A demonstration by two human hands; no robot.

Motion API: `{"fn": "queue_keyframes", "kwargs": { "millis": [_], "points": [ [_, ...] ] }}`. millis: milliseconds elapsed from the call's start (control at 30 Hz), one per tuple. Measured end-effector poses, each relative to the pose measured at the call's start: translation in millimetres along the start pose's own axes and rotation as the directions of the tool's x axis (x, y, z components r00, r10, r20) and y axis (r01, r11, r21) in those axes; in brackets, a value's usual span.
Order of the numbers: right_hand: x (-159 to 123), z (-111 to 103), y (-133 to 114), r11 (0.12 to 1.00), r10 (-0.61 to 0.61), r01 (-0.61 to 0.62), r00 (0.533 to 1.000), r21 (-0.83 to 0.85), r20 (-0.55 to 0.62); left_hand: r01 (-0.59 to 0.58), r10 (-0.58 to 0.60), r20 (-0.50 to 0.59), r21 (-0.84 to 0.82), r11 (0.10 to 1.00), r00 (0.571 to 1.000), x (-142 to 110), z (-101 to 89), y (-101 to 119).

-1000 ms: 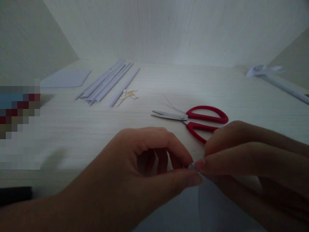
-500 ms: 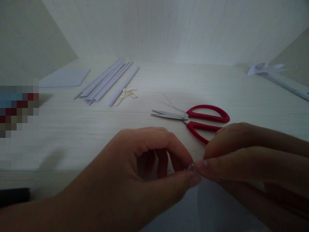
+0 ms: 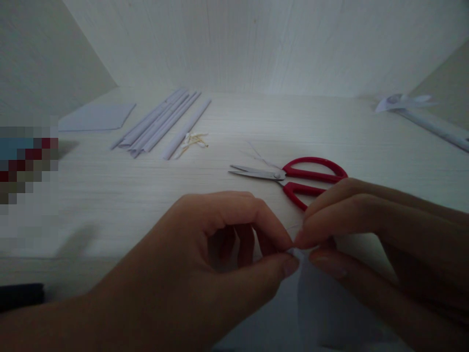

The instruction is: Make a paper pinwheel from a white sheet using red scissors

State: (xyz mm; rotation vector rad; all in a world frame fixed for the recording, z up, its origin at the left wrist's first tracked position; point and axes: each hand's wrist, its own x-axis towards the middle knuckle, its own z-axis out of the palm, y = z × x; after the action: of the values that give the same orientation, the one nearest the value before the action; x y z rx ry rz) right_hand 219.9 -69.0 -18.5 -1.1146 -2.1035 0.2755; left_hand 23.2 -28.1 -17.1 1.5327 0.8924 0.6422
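My left hand (image 3: 220,244) is closed, thumb and forefinger pinching the small top corner of a sheet of white paper (image 3: 278,313), which hangs below the fingertips. Close against it, my right hand (image 3: 351,244) has its forefinger tip at the pinched corner. Its thumb lies a little lower, with a small gap between thumb and forefinger. A fine thread-like line shows just above the fingertips. Beyond the hands lie scissors with red handles (image 3: 315,173), blades slightly parted and pointing left; my right hand hides part of the lower handle loop.
Several rolled paper tubes (image 3: 157,122) lie at the back left, with a few cotton swabs (image 3: 196,140) by the nearest one. Flat paper (image 3: 98,117) is farther left. A paper pinwheel-like piece on a stick (image 3: 432,122) lies at right. A dark object (image 3: 22,296) sits at lower left.
My right thumb has moved down and right, off the pinched corner, while the right forefinger has come up to it. My left hand keeps its pinch on the paper.
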Motion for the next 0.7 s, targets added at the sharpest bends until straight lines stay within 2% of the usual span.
{"fn": "queue_keyframes", "kwargs": {
  "millis": [67, 100, 200, 333, 433, 500, 700],
  "points": [
    [0.6, -0.9, -1.3, 1.0, -0.003, 0.003, 1.0, -0.006, 0.013, 0.031, -0.031, -0.006, 0.01, 0.999, 1.0, -0.4, 0.1, 0.1],
    [0.8, -1.1, -1.5, 1.0, -0.012, 0.012, 1.0, -0.008, 0.013, -0.006, 0.005, -0.005, -0.026, 1.0, 1.0, -0.2, 0.3, -0.1],
    [0.6, -0.7, -0.5, 0.999, -0.036, 0.036, 0.999, -0.013, 0.001, -0.011, 0.011, 0.008, -0.034, 0.999, 1.0, 1.5, 1.4, -0.9],
    [1.9, 0.6, -0.1, 0.999, -0.039, 0.04, 0.998, -0.003, 0.042, -0.004, 0.004, -0.019, 0.009, 1.0, 1.0, 2.8, 2.8, -0.9],
    [7.4, 0.5, -7.9, 0.997, -0.071, 0.071, 0.997, -0.003, 0.014, -0.021, 0.022, -0.034, 0.021, 1.0, 0.999, 3.0, 3.6, 0.2],
    [11.6, 0.0, -14.0, 0.999, -0.049, 0.049, 0.999, -0.024, -0.004, -0.012, 0.012, -0.027, 0.017, 1.0, 1.0, 2.8, 3.5, 0.6],
    [11.0, -0.3, -8.5, 0.988, -0.154, 0.154, 0.988, -0.004, 0.01, 0.003, -0.003, 0.001, 0.013, 1.0, 1.0, 0.1, 0.9, -2.2]
  ]
}}
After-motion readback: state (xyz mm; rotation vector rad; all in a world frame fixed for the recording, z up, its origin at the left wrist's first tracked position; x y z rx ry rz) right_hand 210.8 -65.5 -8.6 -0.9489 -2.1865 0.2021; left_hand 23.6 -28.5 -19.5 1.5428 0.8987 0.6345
